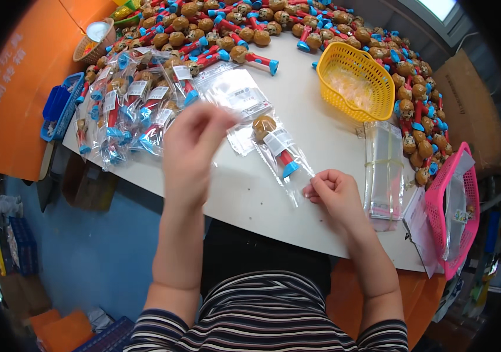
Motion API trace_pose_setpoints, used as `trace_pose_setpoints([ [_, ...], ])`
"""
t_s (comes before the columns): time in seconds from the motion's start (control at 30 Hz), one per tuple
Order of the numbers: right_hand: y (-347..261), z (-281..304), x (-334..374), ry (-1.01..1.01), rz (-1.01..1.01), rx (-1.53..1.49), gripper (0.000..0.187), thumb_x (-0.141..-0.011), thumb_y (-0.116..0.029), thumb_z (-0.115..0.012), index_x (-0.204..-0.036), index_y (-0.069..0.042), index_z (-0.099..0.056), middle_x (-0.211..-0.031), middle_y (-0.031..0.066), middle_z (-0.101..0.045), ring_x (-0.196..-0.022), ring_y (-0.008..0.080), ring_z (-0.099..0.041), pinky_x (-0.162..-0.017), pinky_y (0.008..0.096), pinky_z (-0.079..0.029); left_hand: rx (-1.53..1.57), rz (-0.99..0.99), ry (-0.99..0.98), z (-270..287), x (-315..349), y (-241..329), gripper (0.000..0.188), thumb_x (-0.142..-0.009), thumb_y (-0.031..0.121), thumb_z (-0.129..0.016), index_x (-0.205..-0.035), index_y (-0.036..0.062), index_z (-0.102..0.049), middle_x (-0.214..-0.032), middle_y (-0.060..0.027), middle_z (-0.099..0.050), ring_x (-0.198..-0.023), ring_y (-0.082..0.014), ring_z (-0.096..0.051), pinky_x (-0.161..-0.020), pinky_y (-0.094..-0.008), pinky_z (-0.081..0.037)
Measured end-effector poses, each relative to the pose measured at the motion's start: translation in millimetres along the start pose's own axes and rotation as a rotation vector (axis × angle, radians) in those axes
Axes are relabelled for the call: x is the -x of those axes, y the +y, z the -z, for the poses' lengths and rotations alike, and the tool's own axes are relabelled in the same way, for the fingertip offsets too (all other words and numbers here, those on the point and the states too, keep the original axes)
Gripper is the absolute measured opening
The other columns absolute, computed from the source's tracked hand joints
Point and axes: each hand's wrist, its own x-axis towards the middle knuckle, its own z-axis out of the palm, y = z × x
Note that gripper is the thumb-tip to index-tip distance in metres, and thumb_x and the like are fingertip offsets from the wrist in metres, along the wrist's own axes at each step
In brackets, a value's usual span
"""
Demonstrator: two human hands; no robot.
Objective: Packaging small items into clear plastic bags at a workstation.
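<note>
A toy with a round brown head, red shaft and blue foot lies inside a clear plastic bag point(297, 170) on the table, a white label across its middle. At the bag's near right corner, the fingers of my right hand point(338, 196) pinch the film. My left hand point(194, 152) is raised over the table, left of the bagged toy, and motion smears its fingers, so whether it holds anything cannot be made out. Behind it lies a stack of white labels point(241, 97) in clear film. Several bagged toys point(139, 102) are piled to the left.
Loose toys point(256, 26) heap along the far and right sides of the table point(233, 188). A yellow basket point(385, 88) holds small clear pieces. Banded clear bags point(384, 170) lie at right, beside a pink basket point(435, 205). A blue basket point(74, 88) sits at far left.
</note>
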Motion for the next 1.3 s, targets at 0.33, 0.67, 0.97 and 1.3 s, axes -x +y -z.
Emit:
trace_pose_setpoints([
  [0.33,5,-15,7,-0.053,0.017,0.0,0.015,-0.096,-0.011,-0.057,-0.094,0.004,-0.061,-0.081,0.0079,-0.069,-0.075,0.0104,-0.065,-0.068,0.0221,-0.053,-0.949,-0.322,-0.477,-209,-145,-114,0.015,-0.08,0.015,-0.069,-0.083,0.0018,-0.073,-0.086,-0.0164,-0.071,-0.081,-0.0285,-0.069,-0.07,-0.0387,-0.054],
  [0.67,2,4,12,-0.137,0.095,0.066,0.017,-0.097,-0.012,-0.057,-0.104,0.004,-0.063,-0.084,0.007,-0.068,-0.078,0.0115,-0.065,-0.071,0.025,-0.053,-0.823,-0.578,-0.426,-88,-46,-53,0.013,-0.08,0.012,-0.07,-0.089,0.0022,-0.067,-0.102,-0.0131,-0.068,-0.096,-0.0331,-0.064,-0.082,-0.0414,-0.052],
  [0.97,0,22,-1,0.091,0.889,0.862,0.03,-0.08,-0.002,-0.071,-0.109,-0.006,-0.064,-0.112,0.0138,-0.065,-0.082,0.0239,-0.066,-0.069,0.0314,-0.055,-0.83,-0.394,-0.287,17,67,-54,0.032,-0.071,0.005,-0.078,-0.101,0.0047,-0.067,-0.115,-0.0144,-0.065,-0.102,-0.0331,-0.064,-0.086,-0.0399,-0.052],
  [1.3,7,11,-9,-0.001,1.183,0.944,0.021,-0.075,0.0,-0.075,-0.094,-0.007,-0.069,-0.119,0.0127,-0.064,-0.088,0.0232,-0.066,-0.067,0.0298,-0.057,-0.842,-0.69,-0.426,-6,77,-79,0.037,-0.069,0.009,-0.078,-0.105,0.0103,-0.069,-0.115,-0.0143,-0.062,-0.101,-0.0323,-0.062,-0.084,-0.0412,-0.051],
])
